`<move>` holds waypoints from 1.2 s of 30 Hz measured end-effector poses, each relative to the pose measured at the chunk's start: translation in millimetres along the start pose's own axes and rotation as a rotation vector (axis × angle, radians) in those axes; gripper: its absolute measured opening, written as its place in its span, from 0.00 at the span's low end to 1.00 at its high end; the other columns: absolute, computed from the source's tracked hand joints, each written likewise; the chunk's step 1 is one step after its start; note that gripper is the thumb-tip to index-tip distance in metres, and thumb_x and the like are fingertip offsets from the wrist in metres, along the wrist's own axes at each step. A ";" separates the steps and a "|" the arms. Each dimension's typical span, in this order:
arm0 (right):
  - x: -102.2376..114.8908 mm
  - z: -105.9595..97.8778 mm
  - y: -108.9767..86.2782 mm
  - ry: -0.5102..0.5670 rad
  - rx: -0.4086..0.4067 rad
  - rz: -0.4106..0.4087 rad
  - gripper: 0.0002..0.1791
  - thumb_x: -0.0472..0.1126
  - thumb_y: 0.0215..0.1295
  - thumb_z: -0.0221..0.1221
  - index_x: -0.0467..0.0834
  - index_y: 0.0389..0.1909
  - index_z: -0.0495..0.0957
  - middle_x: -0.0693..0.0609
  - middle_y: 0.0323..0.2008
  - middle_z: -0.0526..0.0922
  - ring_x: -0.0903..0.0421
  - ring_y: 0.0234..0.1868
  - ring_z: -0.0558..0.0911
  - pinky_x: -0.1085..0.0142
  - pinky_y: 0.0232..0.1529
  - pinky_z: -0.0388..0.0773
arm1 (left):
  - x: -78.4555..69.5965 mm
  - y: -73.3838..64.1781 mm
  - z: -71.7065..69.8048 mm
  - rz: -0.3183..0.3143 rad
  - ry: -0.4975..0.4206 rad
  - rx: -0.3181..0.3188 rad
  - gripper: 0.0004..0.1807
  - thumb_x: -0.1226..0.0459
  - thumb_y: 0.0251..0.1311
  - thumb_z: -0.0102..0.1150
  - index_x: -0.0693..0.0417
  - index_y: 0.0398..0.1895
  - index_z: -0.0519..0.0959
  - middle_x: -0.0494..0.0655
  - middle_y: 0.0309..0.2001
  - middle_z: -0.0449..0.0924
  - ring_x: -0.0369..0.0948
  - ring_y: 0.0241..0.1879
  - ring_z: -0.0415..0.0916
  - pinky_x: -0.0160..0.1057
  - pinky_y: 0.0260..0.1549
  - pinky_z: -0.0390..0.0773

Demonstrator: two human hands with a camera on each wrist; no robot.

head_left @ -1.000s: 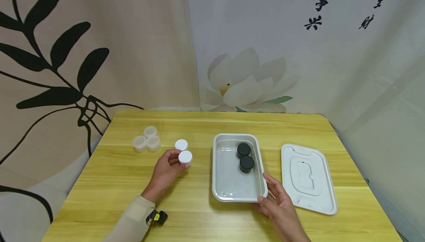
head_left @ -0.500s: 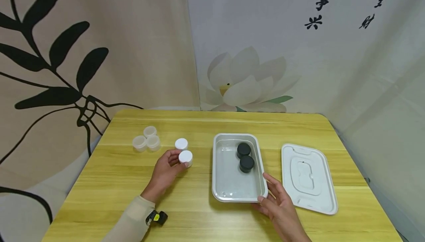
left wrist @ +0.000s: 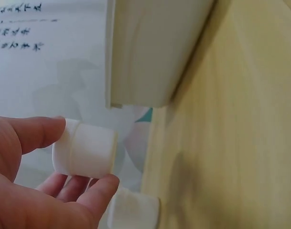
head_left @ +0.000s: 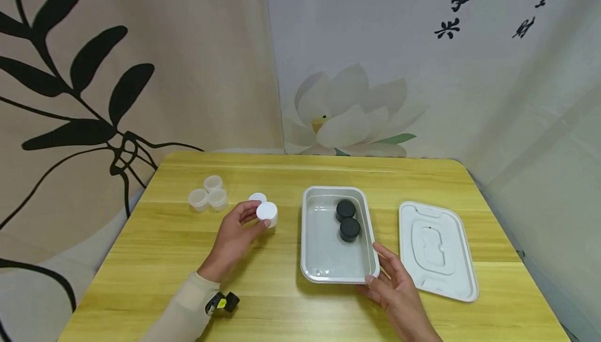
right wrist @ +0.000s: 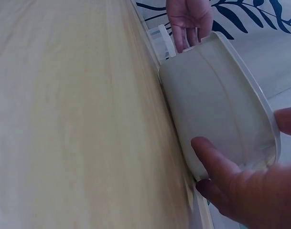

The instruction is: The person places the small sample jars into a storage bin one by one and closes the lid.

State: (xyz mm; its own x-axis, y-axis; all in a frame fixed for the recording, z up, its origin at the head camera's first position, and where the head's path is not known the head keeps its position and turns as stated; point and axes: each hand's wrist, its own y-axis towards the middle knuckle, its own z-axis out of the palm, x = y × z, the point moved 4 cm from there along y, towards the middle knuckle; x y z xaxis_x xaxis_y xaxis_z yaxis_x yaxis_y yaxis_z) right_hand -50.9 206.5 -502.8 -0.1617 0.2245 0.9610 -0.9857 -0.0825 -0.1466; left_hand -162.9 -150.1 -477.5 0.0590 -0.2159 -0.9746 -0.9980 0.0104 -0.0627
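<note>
In the head view my left hand (head_left: 235, 240) pinches a small white screw-top jar (head_left: 266, 212) between thumb and fingers. The left wrist view shows this jar (left wrist: 90, 150) raised off the wooden tabletop, on its side in that picture. Right behind it stands a second white jar (head_left: 257, 196), partly covered by the held one. My right hand (head_left: 396, 292) grips the near right corner of a pale grey plastic box (head_left: 324, 256), thumb on the rim and fingers along the outer wall. Inside, against the right half, sit two black jars (head_left: 345, 210), one in front of the other.
Three translucent small jars (head_left: 218, 199) cluster at the back left of the table (head_left: 263, 300). To the right of the box lies its flat white lid (head_left: 439, 251). Printed curtains (head_left: 211, 71) hang behind the table's back edge.
My left hand has lifted the white jar a little, away from me and slightly right, so it hides more of the second one. My right hand keeps its grip on the box corner.
</note>
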 end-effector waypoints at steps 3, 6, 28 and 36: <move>0.3 0.1 0.3 -0.007 -0.006 0.009 0.42 0.27 0.70 0.60 0.46 0.81 0.56 0.46 0.73 0.68 0.49 0.64 0.82 0.51 0.54 0.88 | -8.5 0.1 3.5 0.024 0.004 0.027 0.29 0.63 0.65 0.73 0.55 0.68 0.75 0.54 0.67 0.78 0.51 0.68 0.76 0.27 0.54 0.80; 0.4 0.4 0.8 -0.014 -0.010 0.025 0.42 0.28 0.70 0.61 0.46 0.82 0.56 0.44 0.74 0.66 0.49 0.65 0.81 0.50 0.55 0.87 | -17.1 -0.3 8.9 0.043 0.013 0.045 0.29 0.64 0.65 0.73 0.55 0.68 0.75 0.54 0.66 0.79 0.51 0.67 0.76 0.29 0.55 0.80; -1.3 1.2 2.5 -0.009 0.007 0.035 0.43 0.28 0.70 0.61 0.47 0.82 0.54 0.41 0.76 0.62 0.49 0.67 0.80 0.50 0.58 0.86 | -61.1 -0.5 93.5 0.101 -0.029 0.292 0.28 0.62 0.66 0.71 0.52 0.68 0.77 0.48 0.61 0.82 0.48 0.63 0.79 0.44 0.63 0.81; 0.9 1.0 0.9 -0.008 0.017 0.027 0.42 0.29 0.71 0.60 0.46 0.82 0.54 0.41 0.76 0.62 0.51 0.67 0.80 0.50 0.57 0.86 | -58.4 -1.4 131.1 0.122 0.078 0.406 0.24 0.63 0.68 0.70 0.54 0.65 0.77 0.48 0.58 0.83 0.48 0.61 0.81 0.47 0.61 0.82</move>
State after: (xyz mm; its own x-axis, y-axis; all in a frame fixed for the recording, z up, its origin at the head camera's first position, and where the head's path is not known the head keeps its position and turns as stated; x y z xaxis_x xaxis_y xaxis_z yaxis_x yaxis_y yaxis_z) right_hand -51.8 205.7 -501.9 -0.1883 0.2140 0.9585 -0.9800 -0.1051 -0.1690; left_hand -161.8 -9.5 -448.7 -0.0764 -0.2623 -0.9620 -0.9064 0.4203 -0.0426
